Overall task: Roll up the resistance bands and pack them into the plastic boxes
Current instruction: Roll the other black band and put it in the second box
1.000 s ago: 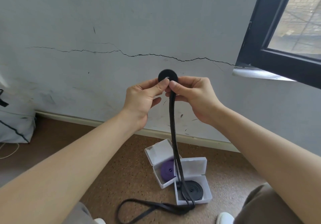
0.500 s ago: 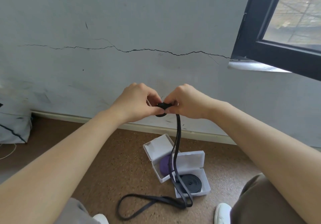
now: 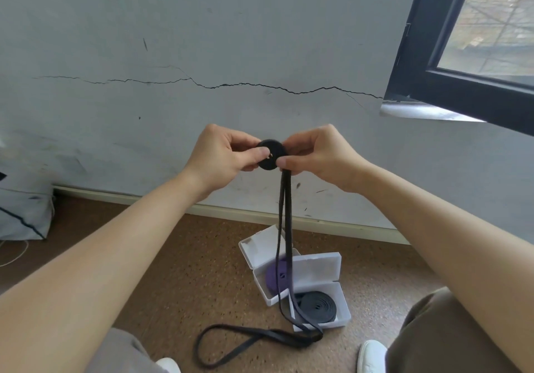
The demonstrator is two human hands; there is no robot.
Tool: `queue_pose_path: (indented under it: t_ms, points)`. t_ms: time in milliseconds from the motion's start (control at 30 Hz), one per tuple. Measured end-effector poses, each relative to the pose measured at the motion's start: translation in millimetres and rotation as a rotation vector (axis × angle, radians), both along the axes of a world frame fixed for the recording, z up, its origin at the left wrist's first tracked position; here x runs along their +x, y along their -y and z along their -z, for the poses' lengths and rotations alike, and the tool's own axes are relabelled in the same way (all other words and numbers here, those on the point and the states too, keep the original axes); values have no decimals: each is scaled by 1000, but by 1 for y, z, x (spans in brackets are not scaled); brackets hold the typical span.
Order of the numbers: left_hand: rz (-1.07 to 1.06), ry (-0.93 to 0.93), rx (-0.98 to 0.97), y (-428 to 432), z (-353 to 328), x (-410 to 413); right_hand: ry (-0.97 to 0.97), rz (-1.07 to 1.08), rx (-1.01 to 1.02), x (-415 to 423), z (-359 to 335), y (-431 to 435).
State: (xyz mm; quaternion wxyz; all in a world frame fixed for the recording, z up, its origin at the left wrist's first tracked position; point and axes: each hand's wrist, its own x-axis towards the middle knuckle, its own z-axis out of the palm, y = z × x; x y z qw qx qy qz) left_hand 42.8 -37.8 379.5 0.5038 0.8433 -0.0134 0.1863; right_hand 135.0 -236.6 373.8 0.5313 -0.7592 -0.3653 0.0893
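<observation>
Now black band roll [image 3: 271, 154] pinched between left hand [image 3: 224, 152], right hand [image 3: 319, 155]

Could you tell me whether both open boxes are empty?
No: the rear box holds a purple band, the front box a coiled black band.

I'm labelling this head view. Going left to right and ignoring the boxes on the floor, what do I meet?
grey bag → left hand → black band roll → right hand → window frame
</observation>
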Motion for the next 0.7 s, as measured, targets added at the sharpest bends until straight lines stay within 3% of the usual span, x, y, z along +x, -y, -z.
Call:
queue_pose_path:
  t_ms: [233, 400, 467, 600, 700]
  points:
    - [-29, 66, -415, 16, -2, -3, -245, -4, 236, -6, -6, -4]
    - [-19, 49, -510, 19, -3, -3, -267, 22, 283, -5, -10, -6]
    - [4, -22, -381, 12, -4, -3, -182, 31, 201, -2, -9, -2]
    - [5, -11, 155, 1, -1, -3, 174, 76, -124, 1, -5, 1]
    - [46, -11, 410, 3, -2, -5, 333, 50, -261, -4, -4, -3]
